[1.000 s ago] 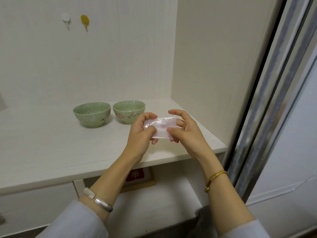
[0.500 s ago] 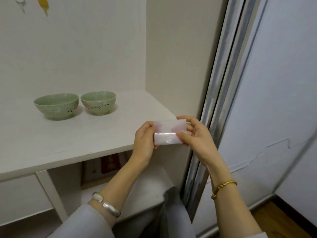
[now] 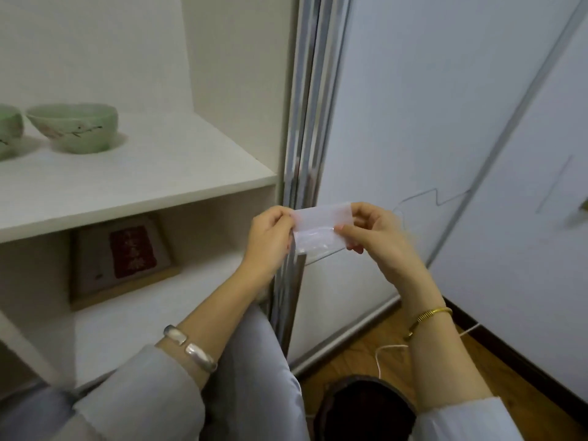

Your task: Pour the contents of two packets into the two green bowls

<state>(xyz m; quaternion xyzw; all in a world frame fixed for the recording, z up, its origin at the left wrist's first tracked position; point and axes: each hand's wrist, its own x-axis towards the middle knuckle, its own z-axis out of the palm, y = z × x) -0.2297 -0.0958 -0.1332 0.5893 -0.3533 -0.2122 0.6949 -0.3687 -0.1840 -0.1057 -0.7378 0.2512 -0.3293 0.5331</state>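
Packet [image 3: 321,229]: I'm holding it mid-frame, stretched between my hands.
Left hand [image 3: 270,238]: pinching its left edge.
Right hand [image 3: 378,237]: pinching its right edge.
Bowls [image 3: 74,127]: sitting upper left, well apart.

Two green bowls are in view on the upper shelf: one whole [image 3: 74,127] and one cut off by the left edge [image 3: 8,130]. One packet [image 3: 321,226] is held between two hands, the left hand [image 3: 270,233] and the right hand [image 3: 378,237]. There are two bracelets, a silver one [image 3: 189,346] and a gold one [image 3: 428,318]. One framed red-and-white picture [image 3: 124,253] sits on the lower shelf, and one white cord [image 3: 386,351] lies on the floor.
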